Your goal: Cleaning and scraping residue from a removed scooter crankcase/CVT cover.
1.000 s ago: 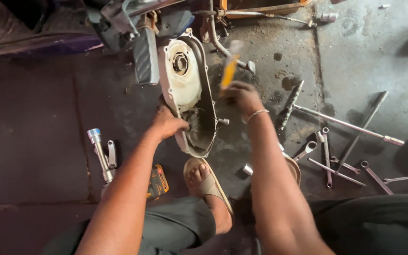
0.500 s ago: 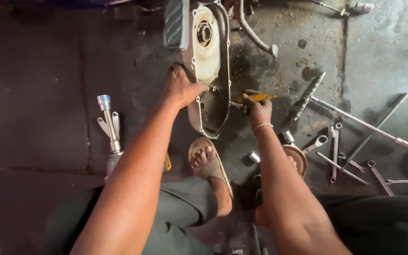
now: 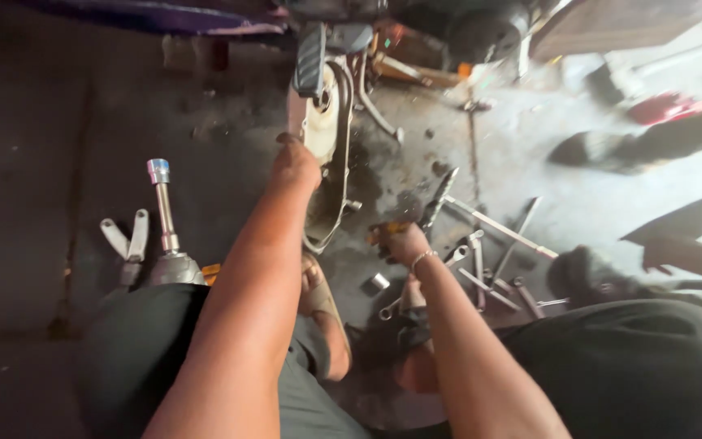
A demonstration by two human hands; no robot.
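Now our left hand [image 3: 296,165] has its fingers curled on the engine cover [image 3: 328,154], whose long axis runs away from us; our right hand [image 3: 400,241], just beside its near end, pinches an orange-handled screwdriver [image 3: 390,229]; wrenches [image 3: 481,264] lie rightward on the floor [image 3: 58,162].

The scene was dimly lit to the left of the engine cover [image 3: 322,162], where the floor was lost in shadow. Daylight was admitted from the upper right of the cover, and the concrete there was washed out. Motion blur was spread throughout; edges were smeared.
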